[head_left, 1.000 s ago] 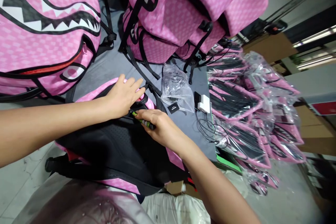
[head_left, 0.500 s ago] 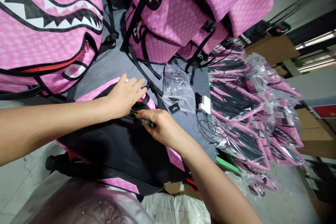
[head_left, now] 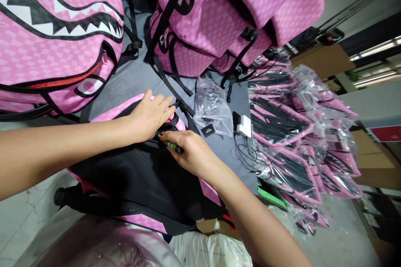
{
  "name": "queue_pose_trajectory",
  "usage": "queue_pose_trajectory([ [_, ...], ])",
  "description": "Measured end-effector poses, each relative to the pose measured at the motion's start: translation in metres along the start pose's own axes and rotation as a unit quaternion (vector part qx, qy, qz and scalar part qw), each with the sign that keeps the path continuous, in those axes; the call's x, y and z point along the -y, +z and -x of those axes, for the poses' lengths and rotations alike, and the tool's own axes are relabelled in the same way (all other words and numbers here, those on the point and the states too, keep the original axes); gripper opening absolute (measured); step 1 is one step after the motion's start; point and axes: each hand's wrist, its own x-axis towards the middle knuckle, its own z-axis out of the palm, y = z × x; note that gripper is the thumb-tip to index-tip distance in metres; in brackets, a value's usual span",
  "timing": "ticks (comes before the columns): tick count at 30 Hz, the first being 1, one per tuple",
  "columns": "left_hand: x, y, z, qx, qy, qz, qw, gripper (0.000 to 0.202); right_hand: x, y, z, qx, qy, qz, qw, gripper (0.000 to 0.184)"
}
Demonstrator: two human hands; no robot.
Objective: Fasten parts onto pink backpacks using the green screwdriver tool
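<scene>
A pink and black backpack (head_left: 134, 179) lies back panel up at the table's near edge, its padded black side facing me. My left hand (head_left: 152, 117) rests on its upper part with fingers spread, near the pink edge and the black straps. Just to the right, my right hand (head_left: 191, 148) is closed around a small tool with a green and black handle (head_left: 171, 147). Its tip points left at the black fabric beside my left palm and is hidden there, so its exact kind cannot be made out.
A shark-mouth backpack (head_left: 59, 46) stands at left, and stacked pink backpacks (head_left: 213, 21) at the back. A clear plastic bag (head_left: 213, 102), a black card (head_left: 208, 129) and a white charger with cables (head_left: 244, 126) lie at right. Beyond are bagged backpacks (head_left: 282, 121).
My right hand and the green-handled tool have shifted very slightly left. My left hand stays spread on the backpack, almost unmoved.
</scene>
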Motion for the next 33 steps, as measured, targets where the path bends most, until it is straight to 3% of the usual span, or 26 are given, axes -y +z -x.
queue_pose_trajectory([
  [3, 0.001, 0.000, 0.001, 0.006, -0.002, 0.006, 1.000, 0.078, 0.002, 0.000, 0.001, 0.000, 0.030, 0.016, 0.999, 0.031],
  [11, 0.000, -0.007, 0.002, 0.014, 0.006, 0.001, 1.000, 0.082, 0.004, 0.009, 0.003, -0.031, 0.027, -0.031, 0.999, 0.030],
  [16, 0.024, -0.021, 0.002, 0.089, 0.043, 0.041, 0.994, 0.095, 0.004, 0.012, 0.011, -0.040, 0.066, -0.080, 0.994, 0.032],
  [18, 0.035, -0.028, 0.009, 0.124, 0.017, 0.070, 0.990, 0.105, 0.003, 0.013, 0.016, -0.051, 0.073, -0.099, 0.991, 0.031],
  [21, 0.040, -0.037, 0.022, 0.156, -0.051, 0.098, 0.982, 0.120, 0.002, 0.021, 0.021, -0.087, 0.047, -0.135, 0.986, 0.028],
  [26, 0.022, -0.042, 0.031, 0.148, -0.088, 0.049, 0.984, 0.139, -0.001, 0.045, 0.016, -0.159, -0.046, -0.214, 0.963, 0.026],
  [30, 0.011, -0.040, 0.030, 0.151, -0.095, -0.002, 0.984, 0.135, -0.003, 0.058, 0.011, -0.178, -0.056, -0.222, 0.957, 0.027],
  [33, 0.015, -0.034, 0.031, 0.126, -0.076, -0.016, 0.989, 0.127, -0.005, 0.061, 0.011, -0.192, -0.059, -0.216, 0.956, 0.026],
])
